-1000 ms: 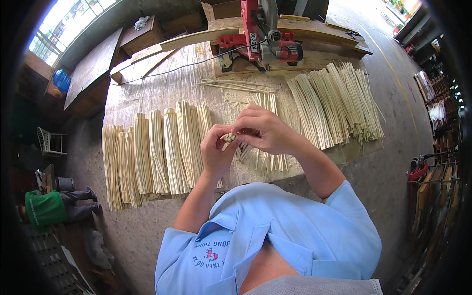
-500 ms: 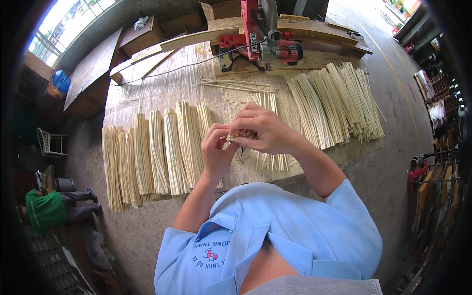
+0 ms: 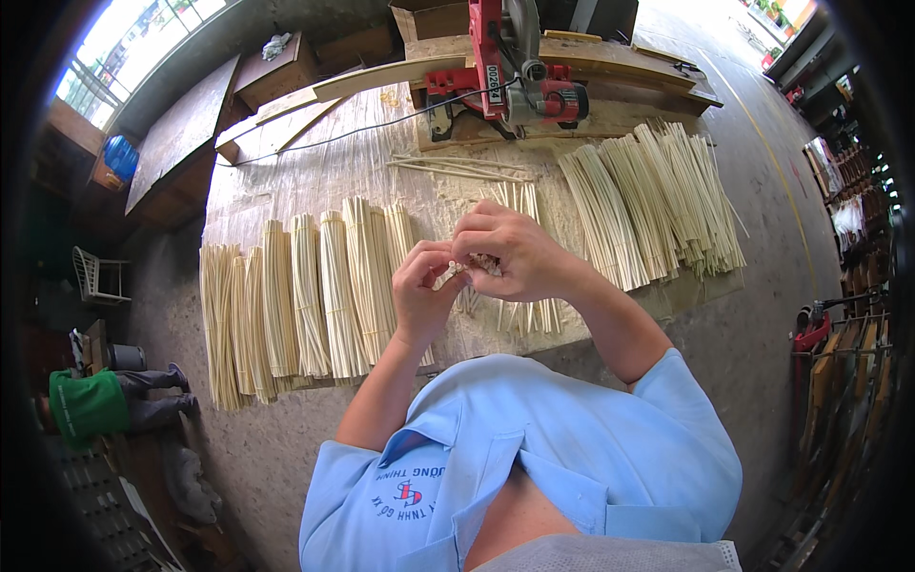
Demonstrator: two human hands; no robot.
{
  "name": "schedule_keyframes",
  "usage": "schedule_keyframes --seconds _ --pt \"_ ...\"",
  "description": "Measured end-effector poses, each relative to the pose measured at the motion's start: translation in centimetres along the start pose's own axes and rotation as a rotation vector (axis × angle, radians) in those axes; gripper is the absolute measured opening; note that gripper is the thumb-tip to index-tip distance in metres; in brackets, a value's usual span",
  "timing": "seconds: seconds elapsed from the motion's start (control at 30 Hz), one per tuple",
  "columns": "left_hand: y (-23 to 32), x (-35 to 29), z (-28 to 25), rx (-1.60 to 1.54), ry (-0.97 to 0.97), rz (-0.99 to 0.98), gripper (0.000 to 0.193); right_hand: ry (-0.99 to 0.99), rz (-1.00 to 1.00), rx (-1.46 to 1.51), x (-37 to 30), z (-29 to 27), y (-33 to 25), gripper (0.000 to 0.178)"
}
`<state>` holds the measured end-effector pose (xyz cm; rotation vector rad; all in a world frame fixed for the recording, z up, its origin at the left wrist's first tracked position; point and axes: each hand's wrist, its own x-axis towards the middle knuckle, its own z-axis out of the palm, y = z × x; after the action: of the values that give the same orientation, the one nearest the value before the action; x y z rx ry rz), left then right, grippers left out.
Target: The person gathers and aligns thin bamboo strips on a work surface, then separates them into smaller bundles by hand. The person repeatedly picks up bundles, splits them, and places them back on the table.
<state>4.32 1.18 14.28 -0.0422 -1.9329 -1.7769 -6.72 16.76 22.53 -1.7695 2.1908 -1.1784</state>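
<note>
Over the near edge of the worktable, my two hands are close together around a small bundle of thin pale wooden sticks (image 3: 446, 275), whose cut ends face up. My left hand (image 3: 420, 292) pinches the bundle's left side between thumb and fingers. On the other side, my right hand (image 3: 515, 253) curls over it, and more stick ends (image 3: 488, 264) show under its fingers. Most of the bundle's length is hidden by the hands. Loose sticks (image 3: 530, 313) lie on the table beneath and beside my right hand.
Tied stick bundles (image 3: 305, 296) line the table's left side; a large heap of sticks (image 3: 653, 200) lies at right. A red mitre saw (image 3: 515, 86) with a trailing cable stands at the far edge. Several sticks (image 3: 459, 169) lie before it. A person in green (image 3: 91, 405) is at far left.
The stick ends between my hands have spread from a tight cluster into a wider row. A reddish-brown patch seen under my right fingers now looks pale. Both hands stay nearly in place.
</note>
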Motion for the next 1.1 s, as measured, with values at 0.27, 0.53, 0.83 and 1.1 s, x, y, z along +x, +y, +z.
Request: schedule_keyframes --seconds 0.27,0.53,0.83,1.1 --pt "0.4 -0.1 0.0 0.029 -0.023 -0.021 0.027 0.030 0.021 0.047 -0.2 0.0 -0.2 0.013" --pt "0.2 -0.6 0.1 -0.137 -0.017 -0.107 0.032 -0.032 0.012 0.078 -0.6 0.0 0.0 0.016" --pt "-0.1 -0.8 0.2 -0.141 -0.016 -0.054 0.028 -0.076 -0.017 0.113 -0.5 0.0 0.3 0.015" --pt "-0.5 -1.0 0.1 -0.123 0.000 0.003 0.028 0.018 0.012 0.013 -0.4 0.8 0.3 0.012"
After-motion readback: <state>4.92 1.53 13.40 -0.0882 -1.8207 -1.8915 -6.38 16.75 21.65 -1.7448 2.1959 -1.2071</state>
